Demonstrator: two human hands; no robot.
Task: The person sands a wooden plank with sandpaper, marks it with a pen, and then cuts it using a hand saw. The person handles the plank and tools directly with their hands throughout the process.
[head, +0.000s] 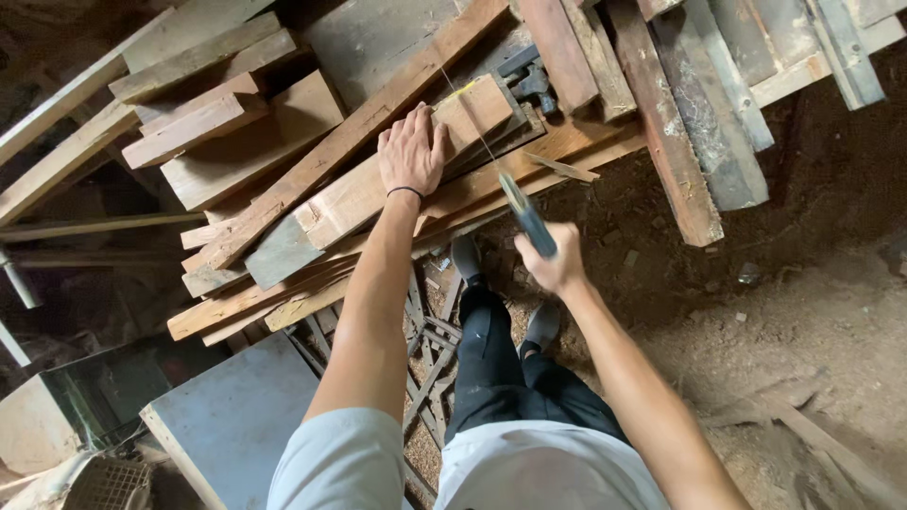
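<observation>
The left hand [411, 151] is pressing flat and open on a wooden block [397, 179], while the right hand [557, 260] is gripping a handsaw [515, 203] cutting just beside those fingers; a slipping blade could nick them.

Dim, soft daylight; I read no glare. Deep shadow swallows the upper and lower left of the frame. Right hand [557, 260] and saw [525, 212] smear with motion blur. Wide-angle stretch bends edges.

the wood block [378, 184] was hemmed by stacked planks [217, 123] on the left; open dirt floor [812, 283] was left on the right.
</observation>
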